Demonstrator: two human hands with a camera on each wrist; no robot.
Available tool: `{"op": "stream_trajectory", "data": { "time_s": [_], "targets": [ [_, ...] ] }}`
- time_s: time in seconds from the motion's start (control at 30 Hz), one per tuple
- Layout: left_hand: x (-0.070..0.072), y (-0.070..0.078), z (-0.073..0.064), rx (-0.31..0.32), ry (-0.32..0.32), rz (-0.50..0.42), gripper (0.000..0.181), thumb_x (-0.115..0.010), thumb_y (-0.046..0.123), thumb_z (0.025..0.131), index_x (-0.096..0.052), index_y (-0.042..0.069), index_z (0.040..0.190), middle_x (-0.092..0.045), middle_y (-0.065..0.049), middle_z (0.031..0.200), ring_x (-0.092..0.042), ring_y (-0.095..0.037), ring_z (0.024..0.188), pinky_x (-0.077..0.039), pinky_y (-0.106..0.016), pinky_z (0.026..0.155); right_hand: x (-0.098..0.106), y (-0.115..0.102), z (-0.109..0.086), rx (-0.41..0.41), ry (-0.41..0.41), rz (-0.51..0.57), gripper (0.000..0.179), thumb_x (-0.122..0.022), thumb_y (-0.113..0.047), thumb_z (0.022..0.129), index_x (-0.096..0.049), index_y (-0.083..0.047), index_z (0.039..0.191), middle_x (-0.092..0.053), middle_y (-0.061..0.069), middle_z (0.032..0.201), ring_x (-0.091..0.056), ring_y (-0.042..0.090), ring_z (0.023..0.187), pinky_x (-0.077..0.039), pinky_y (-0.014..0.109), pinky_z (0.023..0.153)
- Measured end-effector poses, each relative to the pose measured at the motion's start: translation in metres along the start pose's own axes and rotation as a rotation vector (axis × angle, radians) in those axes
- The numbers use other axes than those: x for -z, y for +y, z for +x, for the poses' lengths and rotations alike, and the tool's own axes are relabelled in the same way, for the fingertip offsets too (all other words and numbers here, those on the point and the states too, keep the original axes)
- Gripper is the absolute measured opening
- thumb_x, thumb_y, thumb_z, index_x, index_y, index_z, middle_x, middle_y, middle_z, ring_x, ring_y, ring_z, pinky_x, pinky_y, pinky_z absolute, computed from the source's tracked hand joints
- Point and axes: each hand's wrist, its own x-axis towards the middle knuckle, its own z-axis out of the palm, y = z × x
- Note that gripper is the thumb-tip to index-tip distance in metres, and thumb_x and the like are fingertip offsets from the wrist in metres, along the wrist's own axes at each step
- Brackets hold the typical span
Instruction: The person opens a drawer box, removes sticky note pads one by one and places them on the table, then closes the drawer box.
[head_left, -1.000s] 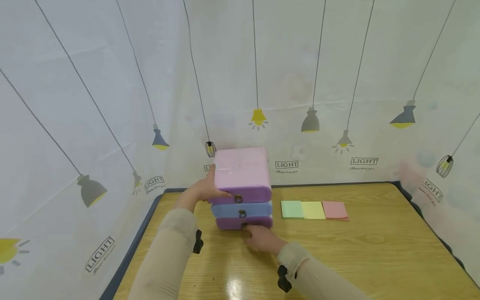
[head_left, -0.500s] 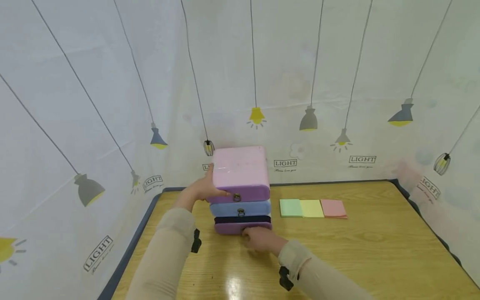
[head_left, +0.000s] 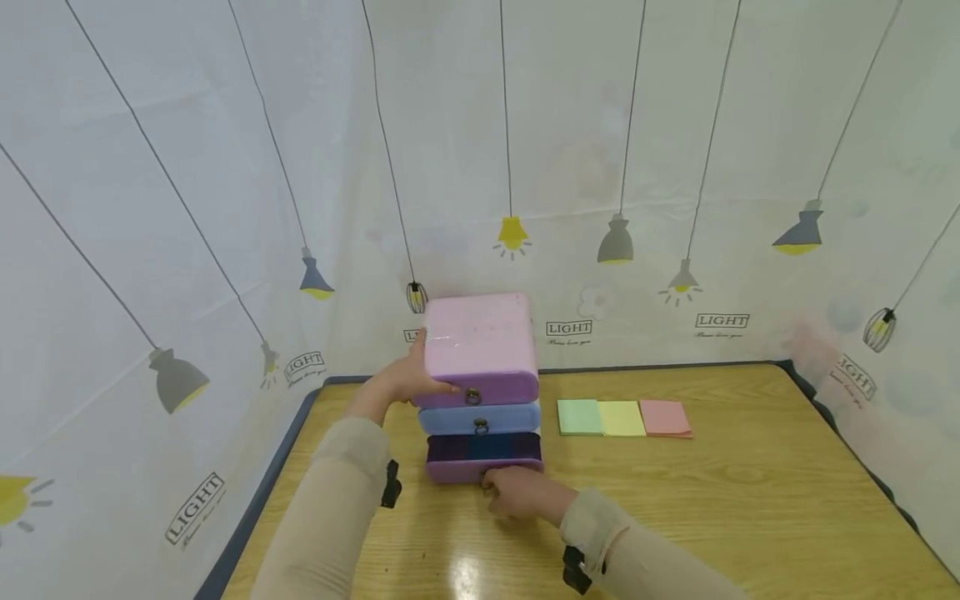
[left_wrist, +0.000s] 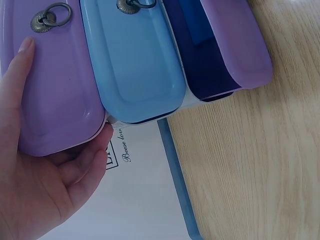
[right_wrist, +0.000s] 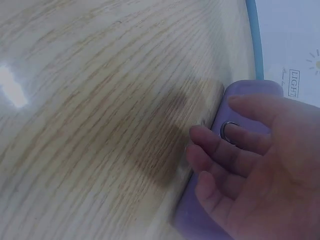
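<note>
A small chest of three drawers (head_left: 480, 337) with a pink top stands on the table against the back wall. Its top drawer (left_wrist: 62, 85) is purple, the middle drawer (left_wrist: 137, 65) is blue, and both are closed. The purple bottom drawer (head_left: 453, 472) is pulled partway out, showing a dark inside. My left hand (head_left: 405, 379) grips the chest's upper left side, thumb on the top drawer's front and fingers round the side. My right hand (right_wrist: 265, 165) has a finger hooked through the ring pull (right_wrist: 223, 131) of the bottom drawer, its other fingers curled.
To the right of the chest, green (head_left: 580, 417), yellow (head_left: 622, 418) and pink (head_left: 665, 418) sticky-note pads lie in a row on the wood-grain table (head_left: 720, 500). A wall covering (head_left: 465, 150) with printed lamps rises behind and at both sides.
The bottom drawer has slid out toward me from fully closed, with my right hand moving along at its ring. My left hand keeps its hold on the chest.
</note>
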Motion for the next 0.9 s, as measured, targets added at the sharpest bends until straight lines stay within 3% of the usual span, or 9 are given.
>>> {"op": "stream_trajectory", "data": {
  "time_s": [0.2,0.5,0.77,0.9],
  "targets": [
    [0.000,-0.002,0.001,0.005,0.008,0.009,0.131,-0.083,0.042,0.074,0.019,0.019,0.153,-0.032,-0.033,0.146,-0.057,-0.036,0.103,-0.055,-0.050,0.075,-0.002,0.010,-0.002,0.045,-0.015,0.003,0.041,-0.069,-0.024,0.090,-0.063,-0.006,0.126,-0.068,0.005,0.113,-0.063,0.019,0.103,-0.050,0.034,0.090],
    [-0.001,-0.003,0.001,-0.002,0.009,0.018,0.131,-0.083,0.042,0.074,0.019,0.019,0.154,-0.031,-0.032,0.147,-0.057,-0.036,0.103,-0.055,-0.045,0.071,0.001,0.033,-0.014,0.053,0.059,0.153,0.036,-0.065,-0.020,0.092,-0.063,-0.004,0.125,-0.066,0.012,0.116,-0.061,0.027,0.107,-0.048,0.042,0.093],
    [-0.001,-0.002,0.002,0.003,0.003,0.024,0.130,-0.082,0.043,0.075,0.020,0.019,0.153,-0.033,-0.033,0.145,-0.057,-0.035,0.101,-0.055,-0.046,0.073,0.012,0.047,-0.032,-0.014,0.080,0.282,0.023,-0.061,-0.023,0.096,-0.066,-0.005,0.109,-0.064,-0.002,0.088,-0.059,0.013,0.075,-0.051,0.036,0.068],
    [0.000,-0.002,0.001,0.002,0.001,0.026,0.131,-0.082,0.043,0.075,0.020,0.019,0.153,-0.033,-0.033,0.146,-0.057,-0.035,0.102,-0.055,-0.044,0.070,0.015,0.049,-0.040,-0.035,0.193,0.305,0.011,-0.063,-0.017,0.093,-0.066,-0.008,0.099,-0.061,-0.003,0.084,-0.055,0.014,0.074,-0.048,0.035,0.065]
  ]
}}
